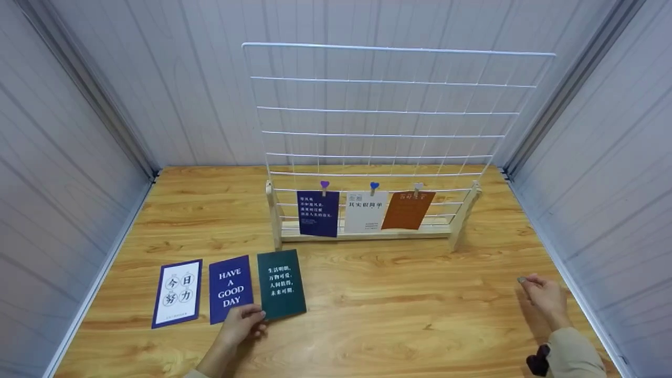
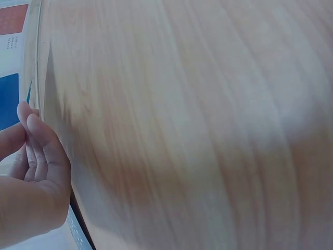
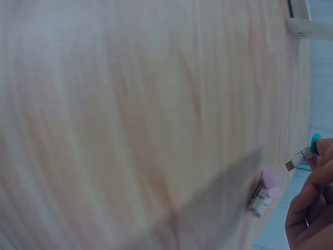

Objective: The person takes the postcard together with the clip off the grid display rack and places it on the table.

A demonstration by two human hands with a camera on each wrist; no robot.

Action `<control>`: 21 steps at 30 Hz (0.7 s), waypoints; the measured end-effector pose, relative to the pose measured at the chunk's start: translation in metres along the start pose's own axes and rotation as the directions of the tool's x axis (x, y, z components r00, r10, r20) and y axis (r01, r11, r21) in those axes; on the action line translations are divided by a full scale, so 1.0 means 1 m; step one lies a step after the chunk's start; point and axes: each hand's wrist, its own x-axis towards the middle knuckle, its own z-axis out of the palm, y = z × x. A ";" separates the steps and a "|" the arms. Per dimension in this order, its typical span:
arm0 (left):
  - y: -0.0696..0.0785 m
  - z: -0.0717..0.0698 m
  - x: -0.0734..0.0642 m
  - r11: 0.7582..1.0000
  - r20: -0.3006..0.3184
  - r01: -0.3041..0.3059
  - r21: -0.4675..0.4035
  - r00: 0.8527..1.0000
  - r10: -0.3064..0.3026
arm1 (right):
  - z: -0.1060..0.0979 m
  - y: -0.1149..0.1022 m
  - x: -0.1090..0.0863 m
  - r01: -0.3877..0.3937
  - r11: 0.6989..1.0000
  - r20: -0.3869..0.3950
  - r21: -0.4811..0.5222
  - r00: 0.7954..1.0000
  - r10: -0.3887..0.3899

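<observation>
My left hand pinches the lower left corner of a dark green card with white writing. In the left wrist view the card shows only as a thin sliver by the fingertips of that hand. Over at the right, my right hand holds a small wooden clip with a teal top between thumb and finger. A purple "HAVE A GOOD DAY" card lies beside the left hand. Farther left lies a white card with a purple border. Beneath the right hand a pink heart clip rests on the table.
A white wire grid stands in a wooden base at the back. Purple, white and orange cards hang on it from heart clips. Pale walls enclose the wooden table.
</observation>
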 end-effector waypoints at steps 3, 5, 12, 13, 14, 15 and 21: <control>-0.002 -0.001 0.000 1.000 -0.001 0.014 -0.015 1.000 -0.014 | 0.004 0.006 -0.001 0.023 0.996 -0.040 -0.081 0.999 -0.026; -0.003 -0.002 0.000 0.999 -0.003 0.022 -0.024 1.000 -0.022 | 0.006 0.010 -0.001 0.037 0.992 -0.063 -0.124 0.997 -0.045; -0.006 -0.005 -0.001 1.000 -0.005 -0.009 -0.010 1.000 0.009 | 0.008 0.020 0.001 0.053 0.976 -0.083 -0.211 0.994 -0.072; -0.006 -0.005 -0.002 1.000 -0.004 -0.014 -0.010 1.000 0.014 | 0.008 0.020 0.001 0.051 0.974 -0.079 -0.220 0.994 -0.070; -0.007 -0.006 -0.002 1.000 -0.002 -0.018 -0.011 1.000 0.018 | 0.008 0.020 0.001 0.044 0.973 -0.075 -0.228 0.995 -0.063; -0.008 -0.007 -0.002 1.000 0.000 -0.024 -0.010 1.000 0.024 | 0.008 0.020 0.001 0.038 0.971 -0.069 -0.235 0.996 -0.056; -0.010 -0.007 -0.002 0.994 -0.027 -0.089 0.057 0.996 0.091 | 0.008 0.018 0.001 -0.013 0.964 -0.054 -0.264 0.999 -0.002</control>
